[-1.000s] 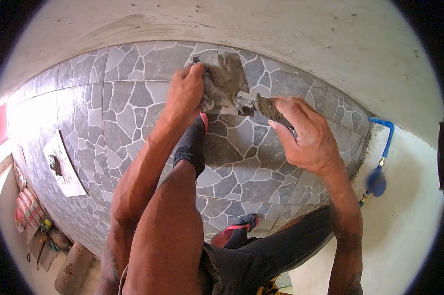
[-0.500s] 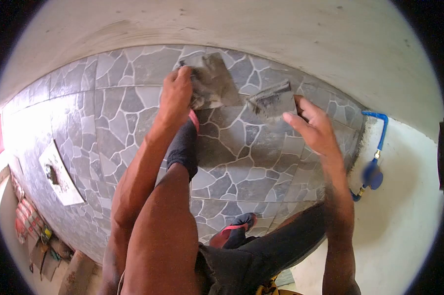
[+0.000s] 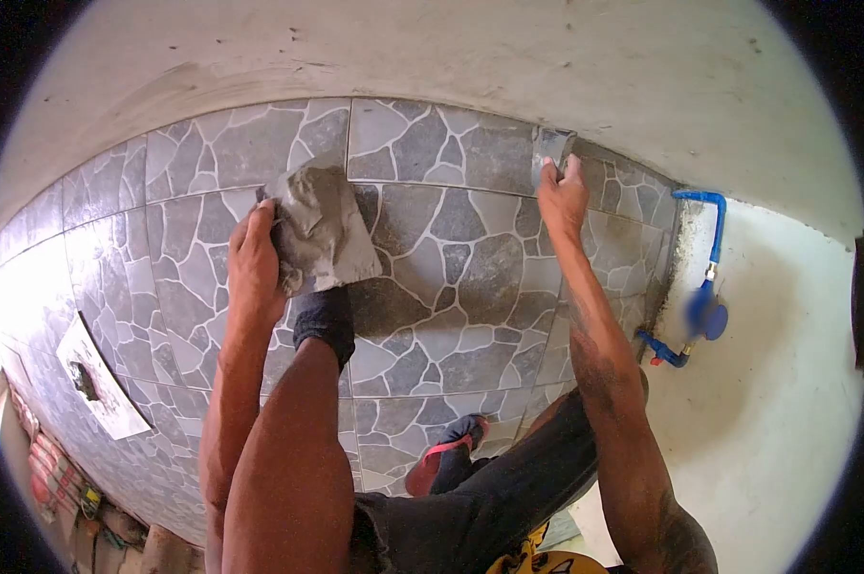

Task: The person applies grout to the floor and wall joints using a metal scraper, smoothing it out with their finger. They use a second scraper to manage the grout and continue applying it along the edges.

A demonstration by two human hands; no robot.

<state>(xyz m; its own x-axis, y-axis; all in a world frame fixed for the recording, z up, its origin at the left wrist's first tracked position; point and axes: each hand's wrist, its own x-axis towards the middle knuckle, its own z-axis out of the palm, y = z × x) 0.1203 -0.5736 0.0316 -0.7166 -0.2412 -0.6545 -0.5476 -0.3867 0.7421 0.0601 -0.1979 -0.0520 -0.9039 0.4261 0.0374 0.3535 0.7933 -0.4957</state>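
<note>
My left hand [image 3: 255, 253] grips the left edge of a flat, roughly square board [image 3: 357, 260], held above the tiles over my foot. Wet grey cement paste [image 3: 314, 206] is heaped and smeared across its face. My right hand [image 3: 564, 199] is closed on a small flat scraper [image 3: 550, 145], its blade at the seam where the tiled floor [image 3: 494, 273] meets the plastered wall [image 3: 432, 53]. My fingers and thumb hide part of the scraper.
Blue pipes with a round blue water meter [image 3: 707, 316] run along the white wall at right. A white sheet [image 3: 102, 383] with a dark lump of paste [image 3: 84, 381] lies at left. Sacks [image 3: 54, 474] stand at lower left. My sandalled foot [image 3: 448, 454] rests on the tiles.
My right hand has moved up to the wall's base with the scraper. My left hand has drawn the board down and left, and its paste-covered face now shows more fully.
</note>
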